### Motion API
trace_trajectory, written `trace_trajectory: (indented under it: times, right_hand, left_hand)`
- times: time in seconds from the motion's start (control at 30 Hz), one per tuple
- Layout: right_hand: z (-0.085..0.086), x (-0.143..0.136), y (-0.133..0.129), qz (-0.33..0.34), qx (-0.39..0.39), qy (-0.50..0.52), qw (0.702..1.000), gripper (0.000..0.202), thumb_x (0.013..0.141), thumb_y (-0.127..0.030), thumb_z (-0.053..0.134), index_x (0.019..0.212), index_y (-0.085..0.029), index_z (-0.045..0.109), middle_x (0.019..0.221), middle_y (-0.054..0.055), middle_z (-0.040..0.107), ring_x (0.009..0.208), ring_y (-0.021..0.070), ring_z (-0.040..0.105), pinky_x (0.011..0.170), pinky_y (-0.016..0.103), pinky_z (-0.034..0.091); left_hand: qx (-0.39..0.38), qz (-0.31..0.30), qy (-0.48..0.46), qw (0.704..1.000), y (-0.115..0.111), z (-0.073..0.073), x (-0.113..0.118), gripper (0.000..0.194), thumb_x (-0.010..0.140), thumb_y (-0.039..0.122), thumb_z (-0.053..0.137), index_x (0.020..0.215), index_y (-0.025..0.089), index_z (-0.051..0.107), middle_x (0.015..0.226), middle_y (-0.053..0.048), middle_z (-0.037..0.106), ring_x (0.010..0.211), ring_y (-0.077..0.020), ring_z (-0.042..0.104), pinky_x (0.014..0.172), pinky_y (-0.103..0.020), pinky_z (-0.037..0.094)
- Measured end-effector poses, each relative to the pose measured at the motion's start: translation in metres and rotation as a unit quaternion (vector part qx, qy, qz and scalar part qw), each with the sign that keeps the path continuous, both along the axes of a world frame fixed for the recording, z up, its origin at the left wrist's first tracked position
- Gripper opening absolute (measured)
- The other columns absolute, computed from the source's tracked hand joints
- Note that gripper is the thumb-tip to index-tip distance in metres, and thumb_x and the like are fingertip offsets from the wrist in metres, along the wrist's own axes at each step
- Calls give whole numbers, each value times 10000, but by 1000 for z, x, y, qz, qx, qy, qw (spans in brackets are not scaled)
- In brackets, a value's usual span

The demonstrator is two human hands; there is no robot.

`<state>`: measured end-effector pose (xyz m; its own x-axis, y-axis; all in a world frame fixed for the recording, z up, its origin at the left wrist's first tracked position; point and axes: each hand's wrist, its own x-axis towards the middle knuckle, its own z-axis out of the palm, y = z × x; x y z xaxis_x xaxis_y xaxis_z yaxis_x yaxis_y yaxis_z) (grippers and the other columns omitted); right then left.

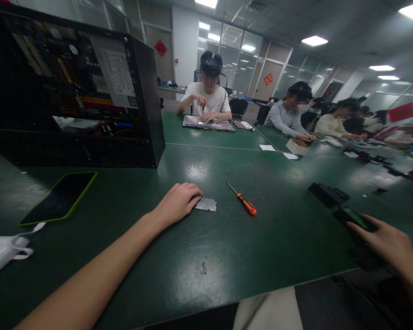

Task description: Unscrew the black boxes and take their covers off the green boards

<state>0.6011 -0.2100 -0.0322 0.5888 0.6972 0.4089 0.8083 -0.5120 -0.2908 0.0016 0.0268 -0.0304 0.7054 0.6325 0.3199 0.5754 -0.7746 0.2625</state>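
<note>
On the green table, my left hand (179,201) rests with its fingers bent over the left end of a small flat silver metal piece (208,204). To the right of that piece lies an orange and black screwdriver (247,205), its shaft pointing up and left. At the right, my right hand (385,238) is wrapped round a dark object with a greenish top (356,217), near the table's front edge. Its far end is close to a black box-like object (326,194). The fingers under the dark object are hidden.
An open black computer case (147,105) stands at the back left. Before it lie a green-edged phone (60,198) and a white device with a cord (3,252). Across the table (192,266) a person (208,96) works on a flat panel (208,123); more people sit further right.
</note>
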Motion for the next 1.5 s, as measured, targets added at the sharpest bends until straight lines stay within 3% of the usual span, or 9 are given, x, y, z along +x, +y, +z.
trace_trajectory:
  times: [0.17, 0.23, 0.33, 0.5, 0.67, 0.77, 1.03, 1.2, 1.5]
  right_hand:
    - [-1, -40, 3, 31, 35, -103, 994, 424, 861, -632, 660, 954, -230, 757, 970, 233, 724, 860, 397, 713, 692, 525, 517]
    - [5, -82, 11, 59, 101, -150, 982, 447, 944, -584, 576, 1115, -205, 738, 1226, 249, 691, 1155, 408, 664, 911, 543, 516]
    - [18, -171, 32, 188, 149, 16, 971, 431, 987, -546, 537, 1206, -217, 708, 1175, 130, 748, 1060, 292, 716, 946, 469, 555]
    - [43, -311, 67, 467, -24, 283, 837, 476, 1054, -519, 450, 1366, -231, 665, 1350, 101, 706, 1228, 227, 668, 1072, 424, 519]
    - [49, -363, 76, 552, -164, 438, 690, 682, 1073, -609, 291, 1009, -159, 798, 771, 52, 738, 766, 166, 692, 842, 335, 572]
    - [42, -352, 69, 537, -147, 452, 697, 615, 1069, -591, 354, 1158, -150, 773, 786, 35, 706, 659, 125, 593, 700, 281, 531]
    - [34, -144, 23, 189, 54, 75, 978, 563, 981, -598, 542, 1334, -196, 719, 1146, 146, 772, 935, 244, 717, 811, 354, 537]
    - [12, -27, 10, 43, 71, -129, 988, 854, 909, -809, 347, 1206, -131, 773, 1158, 197, 774, 1030, 376, 735, 860, 449, 539]
    - [-24, -3, 15, 8, 15, -129, 991, 761, 910, -744, 387, 1191, -163, 790, 1106, 175, 795, 964, 383, 749, 792, 432, 533]
  left_hand:
    - [-18, -21, -71, 997, -10, 4, 6, 195, 1051, 256, 514, 1090, 189, 693, 1088, -74, 734, 981, -229, 699, 886, -367, 538]
    - [-9, -50, -105, 993, -19, 6, 11, 183, 1049, 240, 511, 1092, 186, 681, 1078, -79, 727, 995, -225, 692, 900, -368, 550]
    - [21, -137, -140, 980, -37, 9, 22, 168, 1052, 205, 507, 1121, 177, 658, 1084, -86, 721, 1006, -207, 687, 919, -358, 566]
    - [199, -258, -164, 931, -68, 17, 37, 183, 1053, 153, 504, 1184, 153, 632, 1043, -109, 741, 884, -198, 694, 776, -320, 569]
    - [252, -299, -167, 905, -77, 26, 32, 184, 1067, 173, 465, 1175, 173, 614, 920, -88, 743, 710, -174, 657, 640, -320, 533]
    - [277, -254, -187, 908, -72, 27, 28, 217, 1049, 282, 573, 1243, 184, 573, 922, -70, 725, 793, -186, 687, 701, -319, 559]
    - [265, -216, -141, 929, -63, 19, 30, 275, 1043, 322, 569, 1253, 146, 598, 1111, -127, 726, 971, -243, 701, 787, -360, 555]
    - [245, -232, -142, 931, -64, 15, 35, 256, 1039, 296, 571, 1224, 129, 631, 1112, -124, 723, 968, -245, 690, 794, -371, 547]
    - [227, -235, -138, 935, -61, 12, 33, 204, 1017, 247, 602, 1178, 132, 652, 1109, -124, 725, 957, -238, 689, 782, -364, 532]
